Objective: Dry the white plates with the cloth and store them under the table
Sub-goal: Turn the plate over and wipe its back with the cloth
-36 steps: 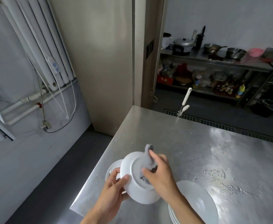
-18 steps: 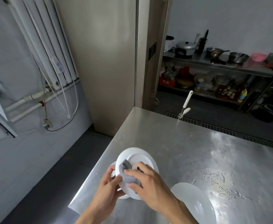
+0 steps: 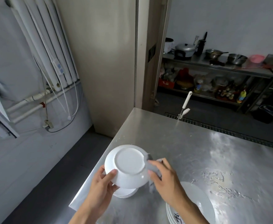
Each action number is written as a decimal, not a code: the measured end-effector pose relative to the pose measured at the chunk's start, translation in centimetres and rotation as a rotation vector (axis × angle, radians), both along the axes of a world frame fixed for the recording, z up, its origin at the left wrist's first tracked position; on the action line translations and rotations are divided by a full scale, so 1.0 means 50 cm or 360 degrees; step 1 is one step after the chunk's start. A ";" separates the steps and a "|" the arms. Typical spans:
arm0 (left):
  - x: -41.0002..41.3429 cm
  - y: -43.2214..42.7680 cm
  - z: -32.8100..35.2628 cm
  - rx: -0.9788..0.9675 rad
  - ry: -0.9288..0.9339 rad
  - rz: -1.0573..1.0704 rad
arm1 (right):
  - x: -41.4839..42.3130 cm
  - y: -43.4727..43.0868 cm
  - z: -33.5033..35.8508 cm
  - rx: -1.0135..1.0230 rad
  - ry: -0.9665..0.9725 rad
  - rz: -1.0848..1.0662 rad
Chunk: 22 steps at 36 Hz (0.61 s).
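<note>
- White plate (image 3: 129, 164) is held tilted above the near left corner of the steel table (image 3: 197, 151), its underside facing up.
- Left hand (image 3: 100, 189) grips its lower left rim, thumb curled over the back.
- Right hand (image 3: 166, 180) pinches a grey cloth (image 3: 150, 159) against the plate's right edge.
- A small stack of plates (image 3: 126, 192) sits on the table just beneath.
- A bigger stack (image 3: 197, 202) lies near the right forearm.
- Water patches (image 3: 216, 177) lie further right.

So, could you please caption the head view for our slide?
Left hand holds an upturned white plate; right hand presses a cloth to its rim.
</note>
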State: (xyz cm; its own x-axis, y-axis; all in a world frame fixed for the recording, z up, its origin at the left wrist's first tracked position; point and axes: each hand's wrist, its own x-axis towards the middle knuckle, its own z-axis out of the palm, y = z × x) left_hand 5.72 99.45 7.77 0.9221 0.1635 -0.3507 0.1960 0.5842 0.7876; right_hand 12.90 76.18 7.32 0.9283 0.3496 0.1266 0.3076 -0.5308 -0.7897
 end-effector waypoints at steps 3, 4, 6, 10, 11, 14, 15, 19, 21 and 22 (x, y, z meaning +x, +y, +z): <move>-0.001 -0.005 0.005 -0.0005 -0.0053 -0.0048 | 0.003 0.002 -0.002 -0.0001 -0.0054 0.0049; -0.003 -0.009 0.006 -0.0018 -0.0057 -0.0077 | 0.009 0.003 0.001 0.0010 -0.0048 -0.0067; -0.006 -0.016 0.006 -0.0049 -0.0062 -0.0110 | 0.009 0.010 0.009 0.0019 -0.0070 -0.0156; 0.001 -0.014 0.013 -0.0048 -0.0073 -0.0072 | -0.013 0.025 0.016 -0.0042 -0.0176 0.0215; 0.002 -0.015 0.015 -0.0048 -0.0078 -0.0058 | -0.007 0.023 0.017 0.0007 -0.0132 0.0145; 0.003 -0.028 0.024 -0.0082 -0.0098 -0.0029 | 0.006 0.024 0.016 0.0179 0.0008 -0.0190; 0.002 -0.030 0.026 -0.0105 -0.0115 -0.0023 | 0.004 0.029 0.015 0.0205 0.0036 -0.0235; -0.001 -0.034 0.027 -0.0122 -0.0166 -0.0067 | -0.001 0.046 0.008 0.0676 0.0334 -0.0341; -0.008 -0.036 0.025 -0.0116 -0.0172 -0.0124 | 0.006 0.043 0.014 0.0959 0.0483 -0.0402; -0.011 -0.036 0.027 -0.0123 -0.0171 -0.0152 | 0.009 0.040 0.017 0.0987 0.0472 -0.0414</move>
State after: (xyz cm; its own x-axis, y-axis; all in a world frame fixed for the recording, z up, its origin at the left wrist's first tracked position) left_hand 5.16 97.64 9.10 0.9650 0.0496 -0.2576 0.1708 0.6264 0.7605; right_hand 13.35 78.18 8.19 0.9974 0.0593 -0.0397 -0.0406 0.0137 -0.9991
